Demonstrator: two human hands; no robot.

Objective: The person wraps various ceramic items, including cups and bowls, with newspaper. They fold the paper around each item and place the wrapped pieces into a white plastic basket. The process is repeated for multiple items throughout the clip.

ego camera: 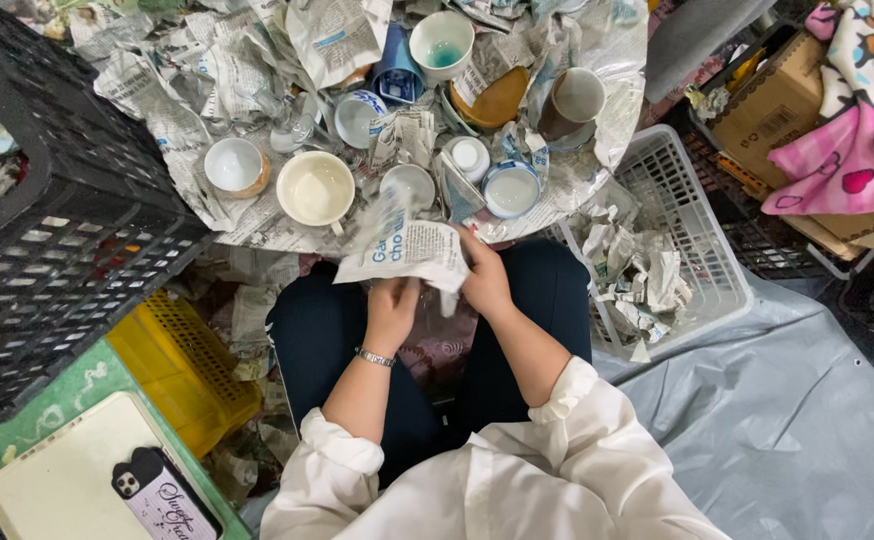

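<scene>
A crumpled sheet of newspaper is bundled between both hands over my lap; whatever is wrapped inside it is hidden. My left hand, with a metal bracelet on the wrist, grips the bundle from below. My right hand holds its right side, fingers closed on the paper. Just beyond my hands, on spread newspaper, stand several ceramic cups: a cream cup, a white cup with a brown base, and a small white bowl.
A black plastic crate stands at the left, a yellow crate below it. A white basket with crumpled paper sits at the right. A phone lies at bottom left. Cardboard boxes and pink cloth are at top right.
</scene>
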